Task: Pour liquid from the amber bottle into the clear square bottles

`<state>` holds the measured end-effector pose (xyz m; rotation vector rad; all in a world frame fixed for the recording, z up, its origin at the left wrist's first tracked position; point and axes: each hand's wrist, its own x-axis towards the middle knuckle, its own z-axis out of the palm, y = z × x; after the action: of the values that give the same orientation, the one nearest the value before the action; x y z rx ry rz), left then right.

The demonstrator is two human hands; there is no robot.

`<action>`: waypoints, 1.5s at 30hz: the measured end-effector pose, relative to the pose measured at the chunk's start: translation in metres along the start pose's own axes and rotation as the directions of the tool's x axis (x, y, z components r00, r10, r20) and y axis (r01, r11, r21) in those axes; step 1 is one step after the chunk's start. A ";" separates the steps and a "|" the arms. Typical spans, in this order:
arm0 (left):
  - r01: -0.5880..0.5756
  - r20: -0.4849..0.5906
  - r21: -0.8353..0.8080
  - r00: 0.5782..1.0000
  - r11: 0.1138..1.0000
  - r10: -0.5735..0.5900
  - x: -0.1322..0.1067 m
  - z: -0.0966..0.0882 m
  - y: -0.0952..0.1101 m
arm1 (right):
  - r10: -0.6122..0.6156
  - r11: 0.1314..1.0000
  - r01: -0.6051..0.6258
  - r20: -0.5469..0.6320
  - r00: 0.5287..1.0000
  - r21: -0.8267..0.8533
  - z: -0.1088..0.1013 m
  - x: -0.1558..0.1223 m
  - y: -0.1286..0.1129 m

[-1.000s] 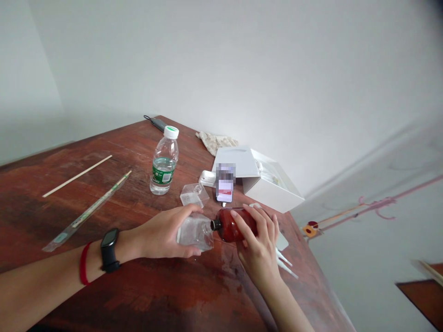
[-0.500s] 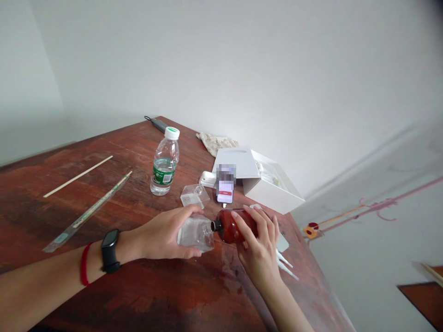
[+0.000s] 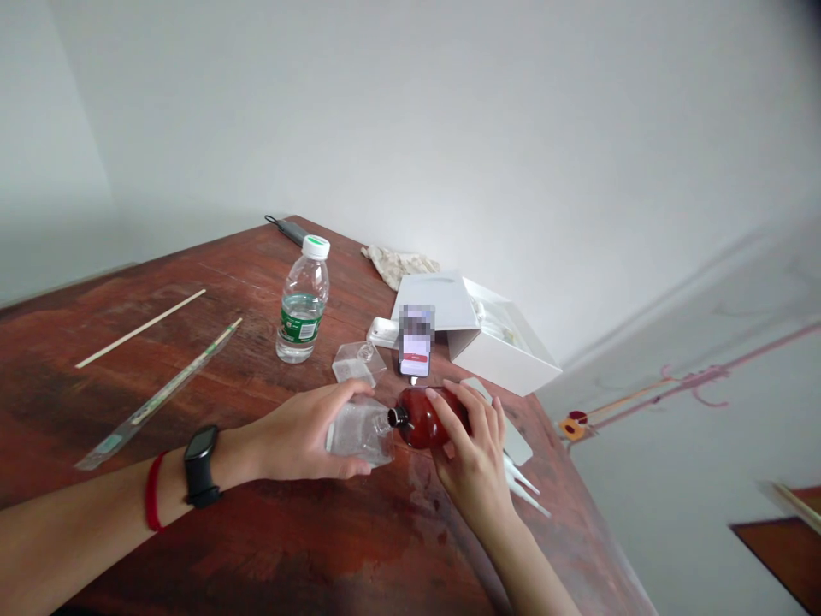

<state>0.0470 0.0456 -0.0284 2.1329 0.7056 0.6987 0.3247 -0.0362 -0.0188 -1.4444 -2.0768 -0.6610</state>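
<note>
My left hand (image 3: 317, 432) is wrapped round a clear, angular container (image 3: 359, 432) near the middle of the table. Tilted over on its side, a reddish-brown bottle (image 3: 420, 419) lies in the grip of my right hand (image 3: 471, 436). Its black-ringed neck points left and meets the near right edge of the clear container. Whether liquid runs from it I cannot make out. Just behind the clear container rests a clear hexagonal lid (image 3: 356, 364) with a round knob. My palm hides part of the container.
A water bottle (image 3: 301, 312) with a green label stands behind my left hand. A phone (image 3: 416, 346) leans against a white box (image 3: 506, 342). One bare stick (image 3: 141, 329) and wrapped chopsticks (image 3: 167, 389) lie left. White pointed droppers (image 3: 526, 488) and wet spots are at right.
The brown bottle is tipped more, with its body turned further away from me. My left hand keeps its hold on the clear container. The view has shifted slightly.
</note>
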 end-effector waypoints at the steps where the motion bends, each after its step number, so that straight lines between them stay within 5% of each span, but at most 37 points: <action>1: 0.003 0.004 0.001 1.000 1.000 -0.003 0.000 0.000 0.000 | 0.000 1.000 0.000 0.000 1.000 0.002 0.000 0.000 0.000; 45: -0.011 -0.046 0.008 0.999 1.000 0.012 -0.002 0.000 -0.002 | 0.055 0.994 -0.068 0.147 0.988 0.080 0.004 -0.003 0.001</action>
<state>0.0454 0.0457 -0.0307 2.1356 0.7223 0.7546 0.3261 -0.0354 -0.0230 -1.5416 -2.1320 -0.4497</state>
